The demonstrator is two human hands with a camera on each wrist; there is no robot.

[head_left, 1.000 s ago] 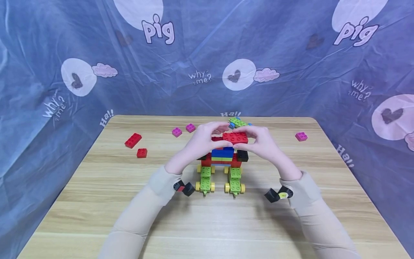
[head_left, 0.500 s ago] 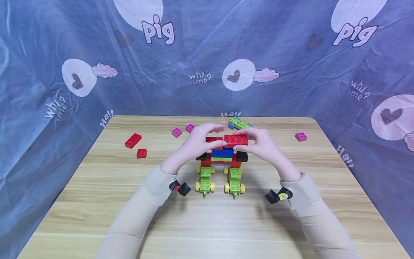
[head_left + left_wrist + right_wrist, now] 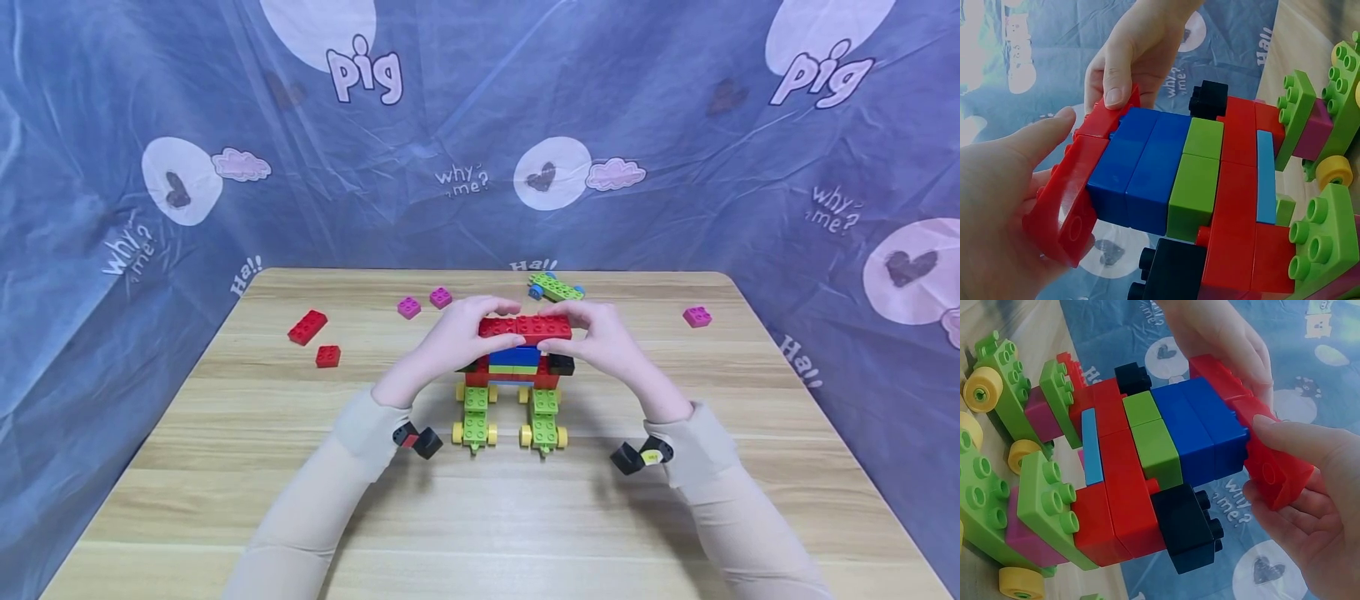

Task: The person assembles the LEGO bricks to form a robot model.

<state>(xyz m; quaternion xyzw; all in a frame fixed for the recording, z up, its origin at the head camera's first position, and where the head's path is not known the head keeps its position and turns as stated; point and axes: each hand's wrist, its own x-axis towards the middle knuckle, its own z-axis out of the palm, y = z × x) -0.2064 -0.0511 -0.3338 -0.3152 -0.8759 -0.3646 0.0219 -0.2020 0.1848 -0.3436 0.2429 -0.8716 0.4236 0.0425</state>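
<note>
Red bricks (image 3: 528, 327) top the blue bricks (image 3: 513, 357), left hand (image 3: 461, 333) and right hand (image 3: 606, 337) gripping (apparently one each).

Below the left hand (image 3: 459, 335) and right hand (image 3: 600, 335), the brick model (image 3: 514, 357) barred the middle; nearer than the grip, bare tabletop (image 3: 510, 525) offered passage; beyond, a green wheeled base (image 3: 556, 287) obstructed.

Head view: from above the near side, set well back, facing forward and down across most of the table (image 3: 480, 533) to the cloth (image 3: 450, 108). Wrist views: close up, rolled sideways in opposite senses, facing the figure's (image 3: 514, 357) near side; both share its body, left hand (image 3: 459, 335) and right hand (image 3: 604, 335).
</note>
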